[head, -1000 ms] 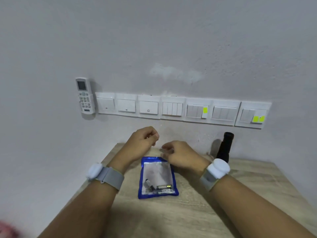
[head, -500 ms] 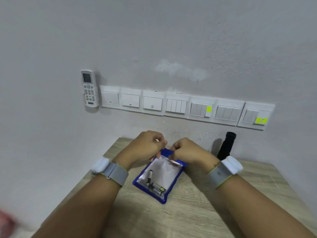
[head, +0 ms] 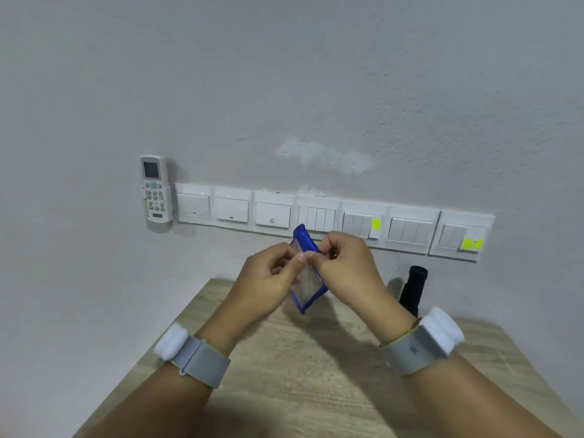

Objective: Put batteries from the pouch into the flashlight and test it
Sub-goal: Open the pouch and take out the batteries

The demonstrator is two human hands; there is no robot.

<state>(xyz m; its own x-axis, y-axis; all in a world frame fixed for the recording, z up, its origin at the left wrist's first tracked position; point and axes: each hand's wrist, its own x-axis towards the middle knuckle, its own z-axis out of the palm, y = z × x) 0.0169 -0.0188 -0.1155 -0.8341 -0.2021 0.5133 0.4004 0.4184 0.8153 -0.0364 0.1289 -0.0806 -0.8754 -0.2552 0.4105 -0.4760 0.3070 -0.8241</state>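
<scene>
A clear pouch with blue edges [head: 308, 284] hangs in the air above the wooden table [head: 316, 374], held between both hands. My left hand [head: 268, 279] pinches its top edge from the left and my right hand [head: 347, 267] pinches it from the right. The batteries inside are hidden by my fingers and the blur. A black flashlight [head: 414, 289] stands upright at the back right of the table, against the wall, behind my right wrist.
A row of white wall switches [head: 331, 219] runs along the wall just above the table, some with yellow stickers. A white remote [head: 155, 188] hangs in a holder at the row's left end. Both wrists wear grey bands.
The pouch lay flat on the table a second ago. Both hands took hold of its top edge and have lifted it off the table, up in front of the switches.
</scene>
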